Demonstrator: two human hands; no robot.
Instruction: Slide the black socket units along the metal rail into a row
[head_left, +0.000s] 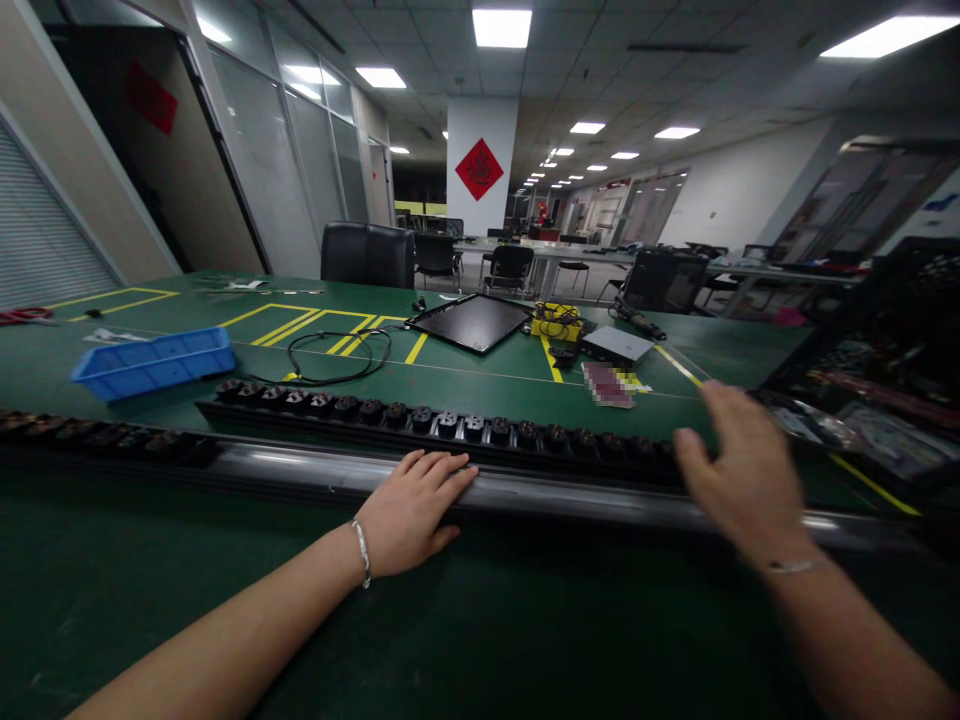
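Across the green table lies a long, smooth black bar [285,465]. My left hand [412,510] rests on it, palm down with the fingers stretched out. Just behind runs a black strip with a row of round socket-like pieces [422,420], parallel to the bar. My right hand [739,470] is raised over the right end of that strip, slightly blurred, its thumb apart from the fingers and nothing seen in it. More socket-like pieces [90,432] line the far left of the bar.
A blue plastic bin [154,362] stands at the left, beside a looped black cable [337,375]. Behind are a flat black panel [476,322], a yellow box with cables [556,322] and a grey box [617,346]. Bagged parts [817,422] lie at the right.
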